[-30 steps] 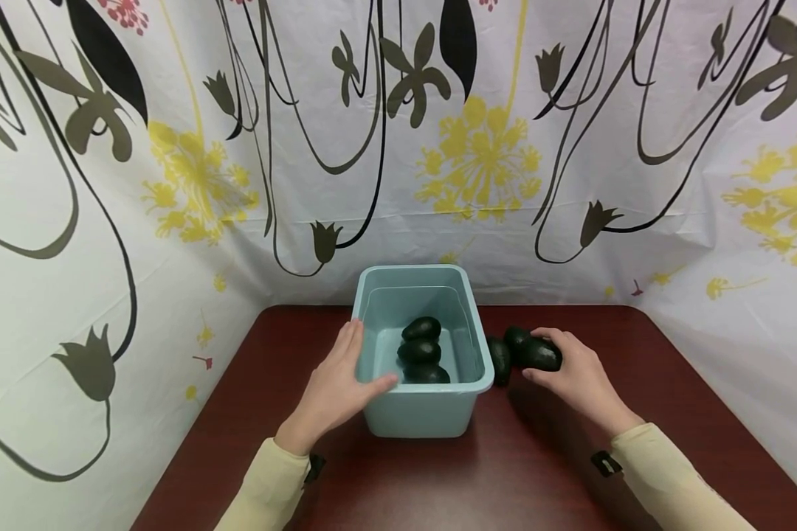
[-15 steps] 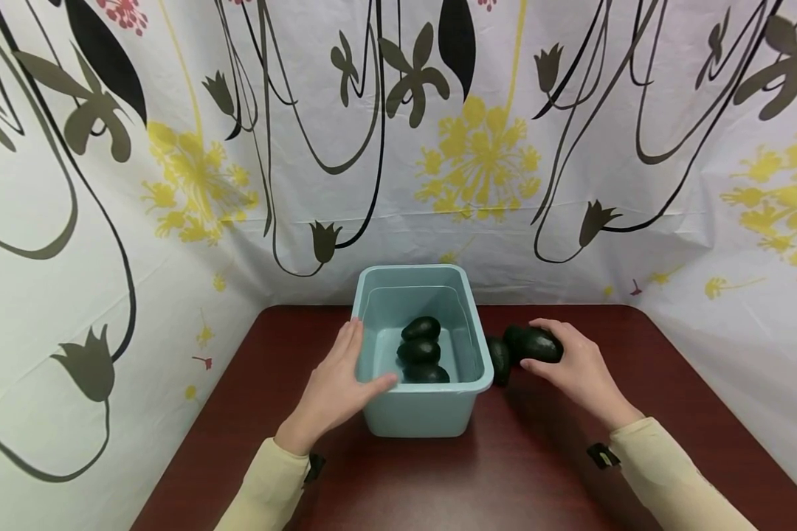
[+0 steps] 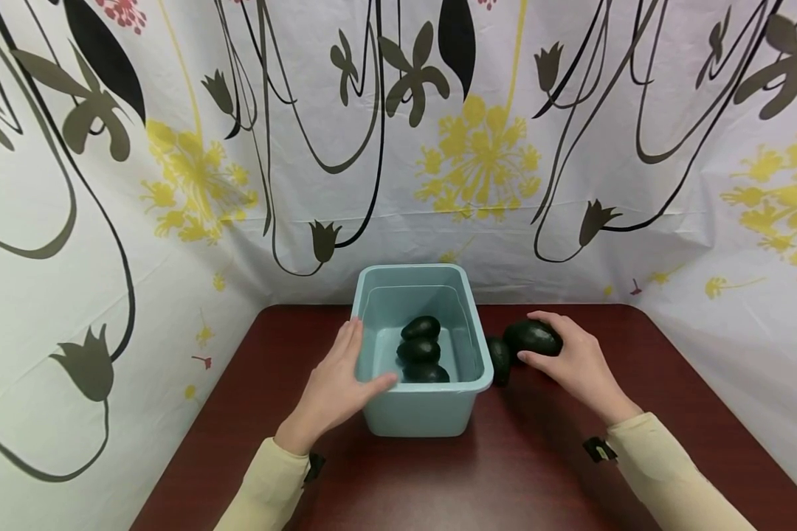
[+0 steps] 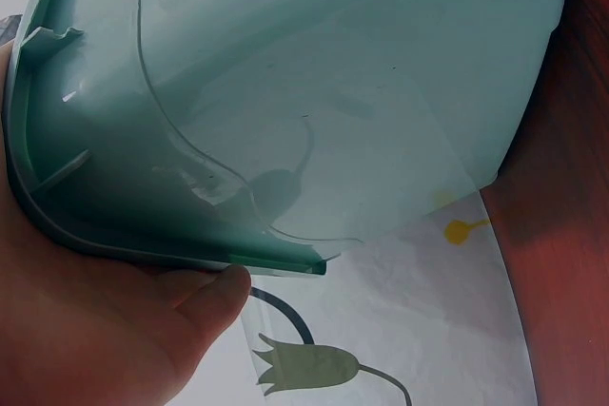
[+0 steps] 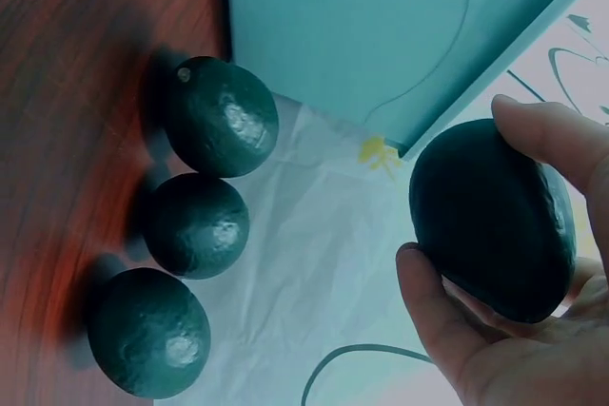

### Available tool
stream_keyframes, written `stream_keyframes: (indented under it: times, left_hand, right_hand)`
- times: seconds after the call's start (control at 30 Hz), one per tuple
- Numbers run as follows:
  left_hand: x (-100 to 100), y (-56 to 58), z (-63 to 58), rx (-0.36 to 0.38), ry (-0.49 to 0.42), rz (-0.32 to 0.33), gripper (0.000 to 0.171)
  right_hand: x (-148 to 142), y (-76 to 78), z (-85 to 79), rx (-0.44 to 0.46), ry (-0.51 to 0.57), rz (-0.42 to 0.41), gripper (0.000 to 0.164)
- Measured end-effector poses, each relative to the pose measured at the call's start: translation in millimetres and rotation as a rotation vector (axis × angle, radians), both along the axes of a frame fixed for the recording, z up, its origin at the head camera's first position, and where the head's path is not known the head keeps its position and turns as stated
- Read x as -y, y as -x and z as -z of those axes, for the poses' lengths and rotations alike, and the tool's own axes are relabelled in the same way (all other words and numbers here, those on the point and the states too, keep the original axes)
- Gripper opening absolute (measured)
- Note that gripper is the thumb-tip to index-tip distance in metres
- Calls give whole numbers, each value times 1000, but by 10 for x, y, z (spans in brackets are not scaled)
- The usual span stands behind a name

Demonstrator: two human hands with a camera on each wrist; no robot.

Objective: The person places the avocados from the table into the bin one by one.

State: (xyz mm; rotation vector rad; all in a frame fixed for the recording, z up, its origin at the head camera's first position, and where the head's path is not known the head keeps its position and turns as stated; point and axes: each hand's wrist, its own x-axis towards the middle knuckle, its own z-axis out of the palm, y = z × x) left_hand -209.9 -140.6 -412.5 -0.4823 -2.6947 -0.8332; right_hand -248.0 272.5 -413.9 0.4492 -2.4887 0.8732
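My right hand (image 3: 579, 358) pinches a dark green avocado (image 3: 534, 338) between thumb and fingers, to the right of a pale blue plastic bin (image 3: 421, 413). In the right wrist view this avocado (image 5: 490, 221) is held apart from a row of three others (image 5: 195, 225) on the table. Only one of those, an avocado (image 3: 498, 361) beside the bin wall, shows plainly in the head view. My left hand (image 3: 332, 387) rests on the bin's near left corner, fingers straight along the left rim and thumb over the front rim. Inside the bin lie three avocados (image 3: 420, 351) in a line.
A dark red-brown table (image 3: 412, 483) carries the bin. Behind it and at the sides hangs a white cloth (image 3: 405, 192) with a plant pattern, close to the table's far edge.
My right hand has moved the avocado slightly up and left in the head view, and it now covers the avocado behind it. The left hand and bin have stayed put.
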Motion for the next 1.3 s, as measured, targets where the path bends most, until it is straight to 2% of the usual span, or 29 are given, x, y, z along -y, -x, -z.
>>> stream_keyframes:
  times: [0.6, 0.9, 1.3]
  left_hand:
    - [7, -1, -11, -4, -6, 7, 111]
    - [7, 1, -8, 1, -10, 5, 112]
    - [19, 3, -12, 3, -9, 9, 111]
  right_hand:
    - [158, 10, -199, 18, 41, -1, 65]
    - [311, 28, -333, -6, 58, -16, 67]
    - [593, 62, -455, -5, 78, -83, 66]
